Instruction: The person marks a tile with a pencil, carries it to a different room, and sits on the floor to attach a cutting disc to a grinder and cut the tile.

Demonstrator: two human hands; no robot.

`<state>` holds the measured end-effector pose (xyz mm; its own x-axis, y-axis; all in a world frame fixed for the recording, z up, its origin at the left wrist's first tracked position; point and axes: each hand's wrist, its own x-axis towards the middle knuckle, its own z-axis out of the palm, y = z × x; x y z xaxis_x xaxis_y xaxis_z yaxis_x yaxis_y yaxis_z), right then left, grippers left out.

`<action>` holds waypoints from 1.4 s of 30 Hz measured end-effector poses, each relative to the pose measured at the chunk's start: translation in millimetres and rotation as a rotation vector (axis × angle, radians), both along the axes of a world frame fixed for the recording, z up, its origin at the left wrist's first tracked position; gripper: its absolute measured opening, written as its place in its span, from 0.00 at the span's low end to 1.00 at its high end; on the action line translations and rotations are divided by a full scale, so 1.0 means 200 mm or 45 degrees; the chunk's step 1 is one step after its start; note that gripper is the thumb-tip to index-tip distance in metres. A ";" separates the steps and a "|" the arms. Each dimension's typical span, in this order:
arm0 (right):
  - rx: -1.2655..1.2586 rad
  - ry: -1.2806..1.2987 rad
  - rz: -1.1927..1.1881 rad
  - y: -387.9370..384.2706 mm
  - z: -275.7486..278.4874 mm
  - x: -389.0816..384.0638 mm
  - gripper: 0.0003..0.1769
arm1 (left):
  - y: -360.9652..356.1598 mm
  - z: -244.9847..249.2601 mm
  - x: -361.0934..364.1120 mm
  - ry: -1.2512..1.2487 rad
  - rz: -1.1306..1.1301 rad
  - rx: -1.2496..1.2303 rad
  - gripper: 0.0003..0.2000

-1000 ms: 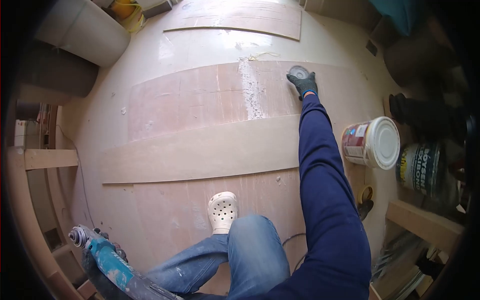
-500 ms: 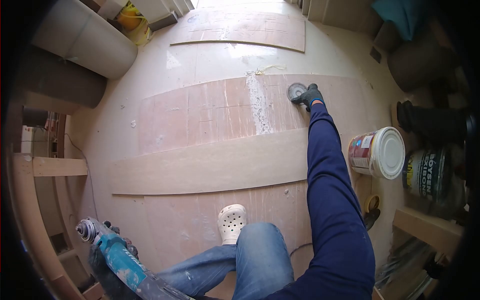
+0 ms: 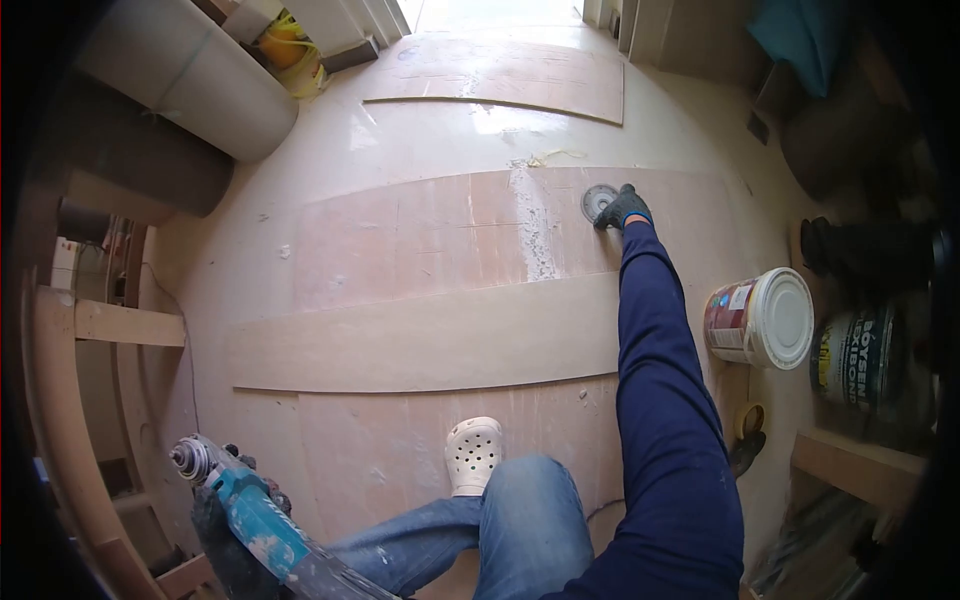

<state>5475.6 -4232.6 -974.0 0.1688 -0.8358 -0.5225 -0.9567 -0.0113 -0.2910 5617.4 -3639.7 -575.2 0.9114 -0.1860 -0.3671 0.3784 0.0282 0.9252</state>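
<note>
At the lower left, my gloved left hand (image 3: 228,530) is wrapped round the body of a teal angle grinder (image 3: 262,525). The grinder's bare spindle end points up and to the left, with no disc on it. My right arm reaches far forward, and my gloved right hand (image 3: 625,207) grips a round grey grinding disc (image 3: 599,202) by its right side. The disc overlaps a pinkish plywood sheet (image 3: 430,225) on the floor, to the right of a white, crusty streak (image 3: 536,235).
A paler board strip (image 3: 430,340) lies across the plywood, near my white clog (image 3: 473,455). On the right stand a white-lidded bucket (image 3: 780,318) and a dark labelled tub (image 3: 855,360). Large rolls (image 3: 200,80) and a wooden frame (image 3: 130,323) line the left; another board (image 3: 500,75) lies ahead.
My view has tilted slightly, so the floor and boards sit lower in it. My right hand has turned a little on the disc. The grinder stays in my left hand.
</note>
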 end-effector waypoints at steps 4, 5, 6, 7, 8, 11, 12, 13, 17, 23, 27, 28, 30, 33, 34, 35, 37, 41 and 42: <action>-0.029 0.007 -0.133 -0.09 -0.15 0.00 0.69 | 0.06 -0.03 0.04 0.023 0.011 -0.029 0.25; -0.002 -0.007 -0.153 -0.06 -0.09 -0.01 0.69 | 0.08 -0.03 0.05 0.014 -0.029 -0.028 0.25; 0.005 -0.001 -0.148 -0.02 -0.04 -0.03 0.69 | 0.09 -0.03 0.05 0.010 -0.072 -0.030 0.25; -0.094 -0.002 -0.143 0.03 0.02 -0.04 0.67 | 0.08 -0.02 0.04 0.014 -0.067 -0.034 0.25; -0.199 -0.009 -0.137 0.09 0.10 -0.03 0.64 | 0.06 0.00 0.03 0.052 -0.116 -0.091 0.26; -0.353 0.017 -0.110 0.27 0.19 -0.03 0.45 | 0.05 0.03 -0.01 0.014 -0.212 -0.129 0.27; -0.415 0.015 -0.130 0.31 0.18 -0.03 0.39 | 0.05 0.02 -0.02 -0.054 -0.252 -0.097 0.28; -0.435 -0.042 -0.152 0.36 0.18 -0.05 0.31 | 0.06 0.03 -0.04 -0.087 -0.318 -0.065 0.28; -0.554 -0.309 -0.230 0.69 0.30 -0.11 0.21 | 0.01 0.09 -0.16 -0.238 -0.494 0.090 0.31; -0.846 -0.894 -0.230 1.31 0.47 -0.48 0.22 | -0.02 0.10 -0.35 -0.441 -0.856 0.228 0.34; 0.072 -1.463 -0.753 1.59 0.74 -0.85 0.20 | -0.13 0.12 -0.53 -0.312 -1.019 0.159 0.31; 0.150 -1.534 -0.798 1.65 0.83 -0.93 0.19 | -0.15 0.09 -0.60 -0.304 -1.047 0.138 0.31; 0.271 -1.738 -0.842 1.74 1.01 -1.06 0.19 | -0.22 0.03 -0.74 -0.224 -1.122 -0.019 0.28; 0.254 -1.949 -0.691 1.86 1.29 -1.21 0.19 | -0.30 -0.11 -0.91 -0.111 -1.280 -0.119 0.27; 0.259 -2.015 -0.667 1.89 1.35 -1.26 0.19 | -0.33 -0.20 -0.97 -0.059 -1.337 -0.197 0.27; -0.025 -1.890 -0.453 1.93 1.37 -1.33 0.16 | -0.35 -0.27 -1.05 -0.021 -1.359 -0.212 0.25; -0.874 -1.330 0.105 1.96 1.39 -1.50 0.09 | -0.39 -0.37 -1.17 0.014 -1.470 -0.208 0.24; -0.337 -1.741 -0.286 2.08 1.41 -1.67 0.18 | -0.39 -0.48 -1.19 -0.002 -1.598 -0.131 0.19; -0.357 -1.733 -0.307 2.10 1.44 -1.69 0.18 | -0.41 -0.49 -1.20 -0.006 -1.647 -0.086 0.18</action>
